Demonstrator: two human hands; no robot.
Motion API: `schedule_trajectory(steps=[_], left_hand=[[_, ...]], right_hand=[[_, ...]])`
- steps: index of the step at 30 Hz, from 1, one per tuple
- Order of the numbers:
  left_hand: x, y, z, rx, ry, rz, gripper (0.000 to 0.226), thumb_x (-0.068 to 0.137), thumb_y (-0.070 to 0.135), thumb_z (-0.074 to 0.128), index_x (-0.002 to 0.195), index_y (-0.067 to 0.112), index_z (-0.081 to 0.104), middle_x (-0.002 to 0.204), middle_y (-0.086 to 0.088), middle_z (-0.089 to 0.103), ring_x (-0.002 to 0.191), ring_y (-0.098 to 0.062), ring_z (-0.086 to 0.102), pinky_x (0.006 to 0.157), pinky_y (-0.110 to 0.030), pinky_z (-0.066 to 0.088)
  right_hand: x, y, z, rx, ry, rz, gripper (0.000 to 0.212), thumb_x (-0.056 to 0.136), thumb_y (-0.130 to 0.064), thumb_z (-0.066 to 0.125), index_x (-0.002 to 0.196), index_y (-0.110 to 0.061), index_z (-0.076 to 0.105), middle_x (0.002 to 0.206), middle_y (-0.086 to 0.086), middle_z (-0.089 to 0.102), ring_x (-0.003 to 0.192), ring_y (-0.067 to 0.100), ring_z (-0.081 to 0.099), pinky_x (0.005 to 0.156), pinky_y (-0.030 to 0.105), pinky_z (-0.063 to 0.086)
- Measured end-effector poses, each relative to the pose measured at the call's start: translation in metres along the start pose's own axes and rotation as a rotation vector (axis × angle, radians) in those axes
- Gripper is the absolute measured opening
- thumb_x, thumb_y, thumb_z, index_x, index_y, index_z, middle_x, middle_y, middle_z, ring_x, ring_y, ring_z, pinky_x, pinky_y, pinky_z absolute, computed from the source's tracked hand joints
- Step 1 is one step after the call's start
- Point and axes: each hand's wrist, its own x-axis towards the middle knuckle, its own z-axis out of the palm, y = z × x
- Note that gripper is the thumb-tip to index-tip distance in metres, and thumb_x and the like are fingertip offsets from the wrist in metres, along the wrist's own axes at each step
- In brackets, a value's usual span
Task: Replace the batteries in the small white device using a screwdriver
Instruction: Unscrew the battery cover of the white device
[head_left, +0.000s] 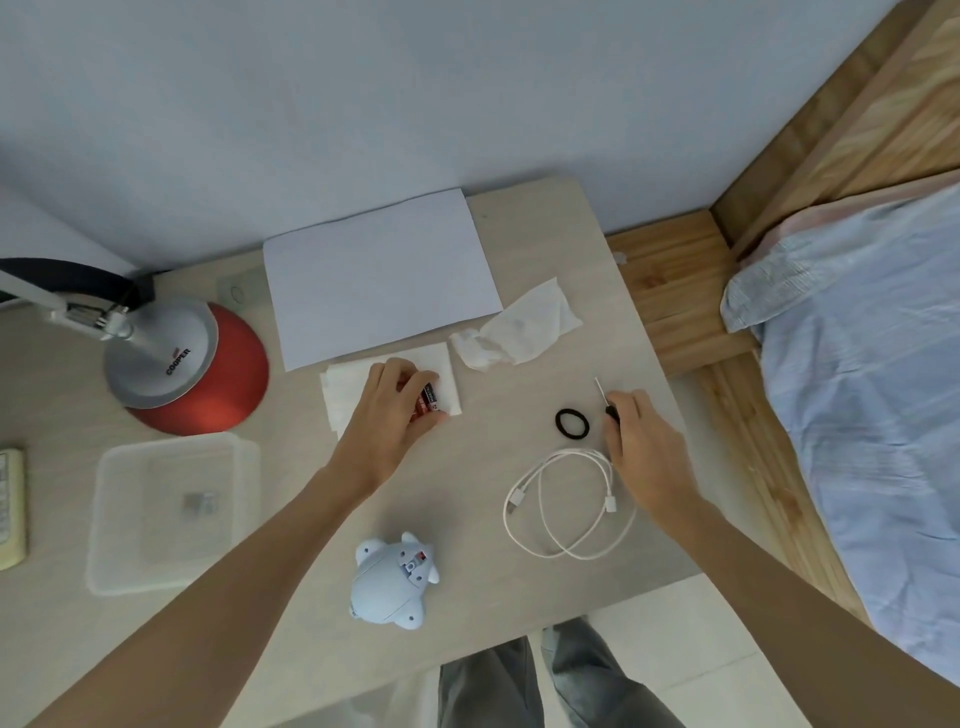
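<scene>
a head-worn camera looked down on a pale wooden counter beside a bed. the small white device, a rounded pale toy-like shape with stubby fins, lay near the front edge of the counter, underside up, with what looked like its battery bay exposed and something red inside it. neither hand touched it.

the left hand reached forward to a folded white tissue and its fingers curled down over red and black batteries lying on that tissue; whether they were already pinched or only covered could not be told. the right hand rested further right, its thumb and fingers closed around the dark handle of a small screwdriver, whose thin metal shaft pointed away from the person. a black hair tie lay just beside the screwdriver, and a coiled white cable sat near that wrist.

further back lay a blank sheet of paper and a crumpled tissue. at left stood a red and silver lamp base and a clear plastic box.

the step in hand appeared to be gathering the batteries and the tool. to do it well, the left hand would want to lift the batteries cleanly so none rolled off the tissue, and check each one's plus end against the bay's markings before seating it. the screwdriver tip should be kept clear of the cable and hair tie on the way to the device.
</scene>
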Motion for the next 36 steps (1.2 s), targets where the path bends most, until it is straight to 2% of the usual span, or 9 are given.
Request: schedule_trajectory(steps=[6, 13, 16, 18, 23, 25, 28, 33, 36], left_hand=[[-0.006, 0.007, -0.01, -0.026, -0.046, -0.054, 0.073, 0.093, 0.039, 0.08, 0.154, 0.017, 0.047, 0.136, -0.003, 0.046, 0.123, -0.024, 0.046, 0.109, -0.042, 0.049], [-0.077, 0.026, -0.038, -0.227, 0.077, -0.317, 0.071, 0.095, 0.057, 0.071, 0.156, 0.027, 0.048, 0.144, 0.0, 0.045, 0.138, -0.016, 0.039, 0.106, -0.027, 0.038], [-0.131, 0.037, -0.041, -0.323, 0.095, -0.412, 0.074, 0.089, 0.059, 0.077, 0.154, 0.036, 0.05, 0.141, 0.007, 0.043, 0.138, -0.013, 0.04, 0.114, -0.032, 0.04], [-0.164, 0.04, -0.037, -0.377, 0.09, -0.473, 0.078, 0.083, 0.063, 0.082, 0.151, 0.045, 0.049, 0.14, 0.013, 0.041, 0.136, -0.012, 0.043, 0.115, -0.035, 0.043], [-0.205, 0.057, -0.018, -0.462, 0.095, -0.581, 0.101, 0.061, 0.092, 0.075, 0.148, 0.048, 0.051, 0.144, 0.013, 0.043, 0.131, -0.016, 0.05, 0.112, -0.039, 0.051], [-0.211, 0.061, -0.009, -0.511, 0.107, -0.616, 0.098, 0.06, 0.083, 0.084, 0.145, 0.047, 0.054, 0.143, 0.011, 0.046, 0.129, -0.017, 0.054, 0.107, -0.037, 0.055], [-0.215, 0.042, 0.025, -0.556, 0.115, -0.603, 0.092, 0.061, 0.068, 0.096, 0.142, 0.043, 0.06, 0.138, 0.002, 0.06, 0.122, -0.022, 0.065, 0.098, -0.045, 0.063], [-0.216, 0.035, 0.059, -0.598, 0.173, -0.587, 0.095, 0.059, 0.063, 0.098, 0.143, 0.038, 0.06, 0.133, 0.002, 0.067, 0.12, -0.021, 0.067, 0.094, -0.047, 0.063], [-0.213, 0.052, 0.048, -0.658, 0.211, -0.604, 0.084, 0.063, 0.057, 0.097, 0.138, 0.037, 0.063, 0.132, 0.004, 0.07, 0.117, -0.017, 0.069, 0.094, -0.046, 0.063]], right_hand=[[0.005, 0.0, -0.002, -0.045, -0.059, -0.006, 0.015, 0.106, -0.019, 0.053, 0.121, -0.013, 0.052, 0.103, 0.004, 0.052, 0.062, 0.026, 0.057, 0.052, 0.044, 0.054], [0.012, 0.0, -0.013, -0.122, -0.157, 0.032, 0.023, 0.097, -0.005, 0.063, 0.113, -0.016, 0.05, 0.103, 0.005, 0.051, 0.065, 0.031, 0.059, 0.058, 0.047, 0.056], [0.01, -0.002, -0.024, -0.131, -0.163, 0.007, 0.024, 0.095, -0.002, 0.063, 0.11, -0.015, 0.049, 0.102, 0.006, 0.052, 0.066, 0.033, 0.061, 0.058, 0.048, 0.056], [0.01, -0.008, -0.037, -0.115, -0.143, -0.007, 0.016, 0.099, -0.005, 0.058, 0.111, -0.013, 0.052, 0.101, 0.009, 0.054, 0.068, 0.036, 0.063, 0.06, 0.05, 0.057], [0.012, -0.026, -0.091, -0.093, -0.082, -0.104, 0.015, 0.105, -0.017, 0.05, 0.118, -0.011, 0.056, 0.103, 0.012, 0.059, 0.077, 0.039, 0.066, 0.064, 0.047, 0.056], [0.01, -0.034, -0.114, -0.092, -0.056, -0.149, 0.014, 0.105, -0.017, 0.05, 0.116, -0.012, 0.057, 0.1, 0.011, 0.058, 0.076, 0.037, 0.065, 0.064, 0.048, 0.057], [0.0, -0.05, -0.145, -0.086, -0.018, -0.214, 0.012, 0.106, -0.017, 0.049, 0.113, -0.012, 0.057, 0.099, 0.011, 0.058, 0.075, 0.039, 0.064, 0.063, 0.048, 0.056], [-0.023, -0.081, -0.179, -0.045, -0.039, -0.285, 0.018, 0.106, -0.018, 0.05, 0.119, -0.014, 0.062, 0.107, 0.01, 0.062, 0.084, 0.039, 0.067, 0.07, 0.051, 0.058], [-0.037, -0.097, -0.19, 0.0, -0.073, -0.303, 0.018, 0.106, -0.018, 0.049, 0.116, -0.017, 0.063, 0.109, 0.006, 0.061, 0.085, 0.035, 0.066, 0.073, 0.05, 0.057]])
